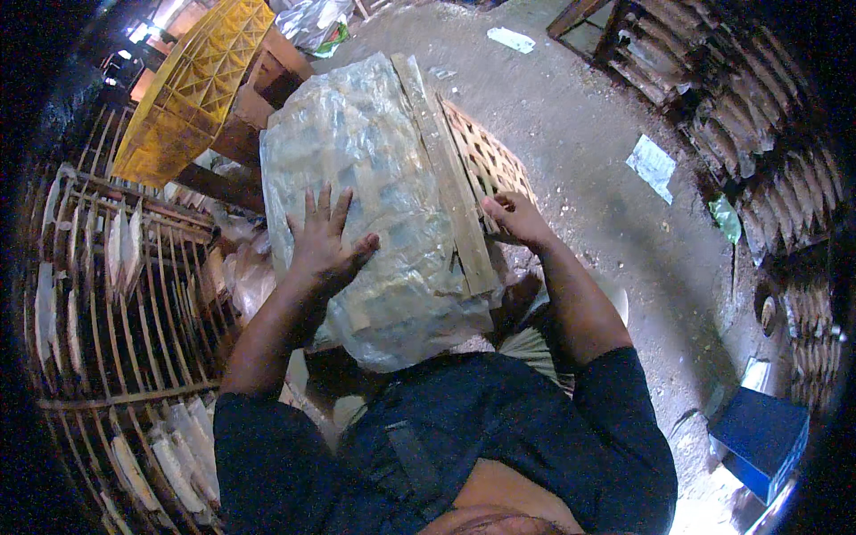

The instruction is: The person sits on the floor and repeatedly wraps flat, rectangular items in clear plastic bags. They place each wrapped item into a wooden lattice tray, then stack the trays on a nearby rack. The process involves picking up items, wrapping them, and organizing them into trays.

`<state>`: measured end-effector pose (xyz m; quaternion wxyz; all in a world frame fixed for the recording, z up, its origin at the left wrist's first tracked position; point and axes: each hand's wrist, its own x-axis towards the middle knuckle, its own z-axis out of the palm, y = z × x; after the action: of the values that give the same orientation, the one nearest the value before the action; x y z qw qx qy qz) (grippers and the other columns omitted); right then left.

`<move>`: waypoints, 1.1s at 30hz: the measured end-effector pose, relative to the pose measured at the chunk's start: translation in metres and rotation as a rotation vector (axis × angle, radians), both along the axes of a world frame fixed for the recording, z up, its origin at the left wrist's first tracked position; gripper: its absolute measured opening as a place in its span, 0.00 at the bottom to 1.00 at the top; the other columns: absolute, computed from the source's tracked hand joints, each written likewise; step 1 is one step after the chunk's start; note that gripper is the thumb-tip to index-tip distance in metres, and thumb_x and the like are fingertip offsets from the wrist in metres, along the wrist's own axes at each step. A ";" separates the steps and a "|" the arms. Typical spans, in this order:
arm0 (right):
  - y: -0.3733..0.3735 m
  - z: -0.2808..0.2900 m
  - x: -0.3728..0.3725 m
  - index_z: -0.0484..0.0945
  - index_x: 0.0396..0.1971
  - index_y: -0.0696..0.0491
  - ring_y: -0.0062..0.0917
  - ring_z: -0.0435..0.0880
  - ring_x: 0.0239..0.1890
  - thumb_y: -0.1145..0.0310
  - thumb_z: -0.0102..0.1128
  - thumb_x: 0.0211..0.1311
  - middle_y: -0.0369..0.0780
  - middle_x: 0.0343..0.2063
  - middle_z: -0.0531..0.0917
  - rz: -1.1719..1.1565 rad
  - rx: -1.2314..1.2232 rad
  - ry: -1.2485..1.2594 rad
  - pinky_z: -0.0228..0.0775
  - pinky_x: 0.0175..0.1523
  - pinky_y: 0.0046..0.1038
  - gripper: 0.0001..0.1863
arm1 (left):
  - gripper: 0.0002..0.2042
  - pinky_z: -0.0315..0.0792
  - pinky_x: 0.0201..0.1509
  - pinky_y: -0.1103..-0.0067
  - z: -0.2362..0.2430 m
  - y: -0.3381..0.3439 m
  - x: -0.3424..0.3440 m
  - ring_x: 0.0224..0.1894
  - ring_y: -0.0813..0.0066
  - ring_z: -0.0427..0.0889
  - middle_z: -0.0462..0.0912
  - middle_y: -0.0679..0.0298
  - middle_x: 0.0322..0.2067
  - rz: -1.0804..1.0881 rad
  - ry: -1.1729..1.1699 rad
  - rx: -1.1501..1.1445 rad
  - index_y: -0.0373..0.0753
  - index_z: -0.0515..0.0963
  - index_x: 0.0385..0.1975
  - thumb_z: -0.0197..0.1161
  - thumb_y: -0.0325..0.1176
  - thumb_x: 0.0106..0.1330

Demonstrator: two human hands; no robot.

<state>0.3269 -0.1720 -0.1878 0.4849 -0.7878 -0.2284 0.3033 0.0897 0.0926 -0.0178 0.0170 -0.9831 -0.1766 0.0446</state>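
Note:
Before me a clear, wrinkled plastic sheet [357, 143] covers a broad surface, with a darker pattern showing faintly through it. My left hand [325, 245] lies on the sheet, fingers spread and thumb out, holding nothing. Long wooden slats [446, 187] run along the sheet's right edge. Beyond them slants a pale woven lattice panel [486, 147]. At this panel's near end, beside the slats, my right hand [515, 218] is closed with its fingers curled. Whatever lies within those fingers is hidden.
A yellow latticed plastic crate piece [192, 98] stands at the far left. Wooden slatted racks [134, 294] with pale strips fill the left side. Stacked brown ridged pieces [740, 116] line the right. Paper scraps [653, 167] lie on the floor, and a blue box [758, 437] sits near right.

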 end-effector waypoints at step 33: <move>-0.107 0.065 0.133 0.79 0.26 0.53 0.21 0.69 0.15 0.66 0.62 0.45 0.33 0.16 0.73 -0.144 -0.232 -0.252 0.59 0.20 0.30 0.09 | 0.45 0.24 0.71 0.42 0.024 -0.039 -0.111 0.75 0.41 0.31 0.45 0.55 0.74 0.151 0.087 0.036 0.48 0.53 0.73 0.37 0.74 0.63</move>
<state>0.4598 -0.2793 -0.1229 0.3786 -0.8847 -0.1940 0.1909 -0.0208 0.0532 0.0063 0.0389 -0.9637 -0.2498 0.0853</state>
